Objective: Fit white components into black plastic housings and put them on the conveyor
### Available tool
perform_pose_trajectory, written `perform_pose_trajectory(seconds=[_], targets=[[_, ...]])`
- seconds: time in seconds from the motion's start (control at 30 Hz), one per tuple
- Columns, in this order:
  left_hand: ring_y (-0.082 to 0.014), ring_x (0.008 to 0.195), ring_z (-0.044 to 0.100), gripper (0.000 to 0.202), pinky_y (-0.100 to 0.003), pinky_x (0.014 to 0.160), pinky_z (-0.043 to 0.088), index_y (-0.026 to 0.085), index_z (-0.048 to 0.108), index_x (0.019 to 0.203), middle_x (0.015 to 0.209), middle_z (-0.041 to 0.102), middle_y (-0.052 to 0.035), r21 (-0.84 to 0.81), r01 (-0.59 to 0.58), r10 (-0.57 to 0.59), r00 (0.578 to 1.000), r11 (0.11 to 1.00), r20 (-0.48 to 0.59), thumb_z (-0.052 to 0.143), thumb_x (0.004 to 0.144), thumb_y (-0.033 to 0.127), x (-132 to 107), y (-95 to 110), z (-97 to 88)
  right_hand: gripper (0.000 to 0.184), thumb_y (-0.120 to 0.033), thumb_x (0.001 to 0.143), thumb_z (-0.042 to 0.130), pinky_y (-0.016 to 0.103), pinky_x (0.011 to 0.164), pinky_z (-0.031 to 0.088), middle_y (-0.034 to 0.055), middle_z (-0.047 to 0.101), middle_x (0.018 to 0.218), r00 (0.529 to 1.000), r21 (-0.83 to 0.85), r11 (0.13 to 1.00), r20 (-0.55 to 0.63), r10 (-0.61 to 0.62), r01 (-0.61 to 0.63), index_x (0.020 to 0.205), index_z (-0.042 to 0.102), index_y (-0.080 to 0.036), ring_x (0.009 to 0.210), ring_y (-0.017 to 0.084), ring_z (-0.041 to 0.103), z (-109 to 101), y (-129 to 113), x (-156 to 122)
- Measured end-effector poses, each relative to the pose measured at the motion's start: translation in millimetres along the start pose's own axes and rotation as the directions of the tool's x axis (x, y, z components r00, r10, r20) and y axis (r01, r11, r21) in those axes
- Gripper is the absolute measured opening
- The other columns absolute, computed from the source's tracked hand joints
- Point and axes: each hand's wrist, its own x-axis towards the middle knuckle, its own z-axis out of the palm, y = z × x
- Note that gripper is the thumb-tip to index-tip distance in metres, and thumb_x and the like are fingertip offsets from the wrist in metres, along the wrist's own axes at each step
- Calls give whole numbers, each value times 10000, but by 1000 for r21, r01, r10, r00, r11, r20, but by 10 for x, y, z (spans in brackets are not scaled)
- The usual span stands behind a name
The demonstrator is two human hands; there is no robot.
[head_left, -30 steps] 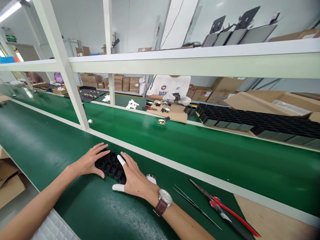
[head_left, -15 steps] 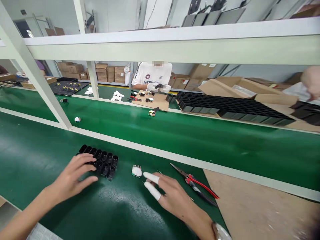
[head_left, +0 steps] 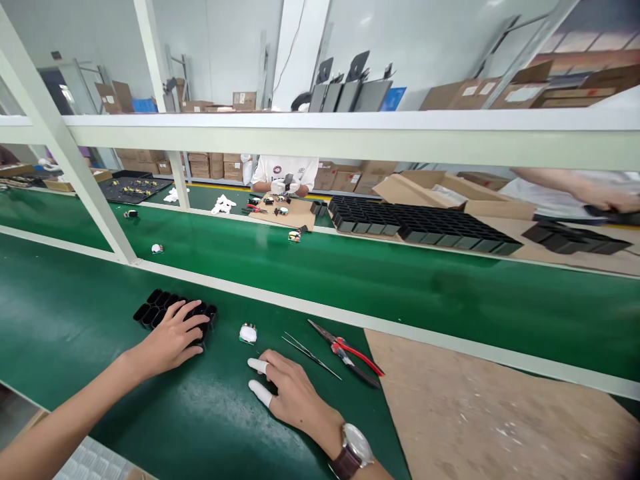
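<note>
My left hand lies over a block of small black plastic cases set side by side with their openings up. Its fingers are spread across the right part of the block and hide several cases; whether they press on them I cannot tell. My right hand, with white finger cots on two fingers and a watch at the wrist, hovers low over the green table, fingers apart and nothing in them. Just beyond its fingertips sits a small circuit board with a white top. Tweezers and red-and-black long-nose pliers lie right of it.
A brown board covers the table at right. A white rail separates my table from a green belt carrying small boards. Across it, a person handles a dark part beside rows of black cases. A white shelf beam crosses above.
My left hand has come down onto the black cases with its fingers spread. My right hand has moved back a little from the circuit board, uncovering the tweezers. The camera view has shifted.
</note>
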Motion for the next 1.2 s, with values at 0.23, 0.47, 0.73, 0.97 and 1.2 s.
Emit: perform_pose_trajectory(seconds=[0.23,0.47,0.73,0.97,1.2], targets=[[-370,1482,444,141,-610,1176,402,250,730,1019,1439,642,-91,-70,163,-171,976,984,-132,674,980,374,-155,315,-286,275,-296,1055,508,436,831,575,113,668,1088,991,-100,989,-76,-114,106,1270,650,-200,972,271,653,109,-5,-67],[-172,779,666,277,-285,721,542,211,635,862,871,696,-27,-365,304,-387,904,880,-182,562,1040,409,-187,1164,-277,250,-225,1047,497,442,855,547,111,651,1094,987,-117,982,-49,-155,148,1215,679,-193,995,279,622,96,-32,-138],[-151,628,513,349,-292,621,469,214,545,828,743,534,2,-424,245,-347,920,872,-181,365,1106,324,101,1844,292,208,-199,1025,517,416,841,526,92,652,1068,981,-218,959,-33,-190,179,1082,717,-201,986,258,587,70,-86,-186],[-229,1090,665,304,-416,958,574,258,507,1361,1217,641,-106,-550,227,-440,848,804,-294,436,1067,276,184,1743,423,194,-183,1017,518,415,834,505,111,642,1070,978,-279,941,-19,-207,194,1048,707,-157,998,271,563,50,-153,-185],[-177,794,697,284,-302,759,588,201,658,1028,903,716,-35,-729,291,-675,672,620,-305,672,957,476,552,1544,477,170,-235,1030,532,414,807,489,108,654,1019,977,-278,942,-46,-206,185,1038,678,-149,973,279,578,95,-146,-185]])
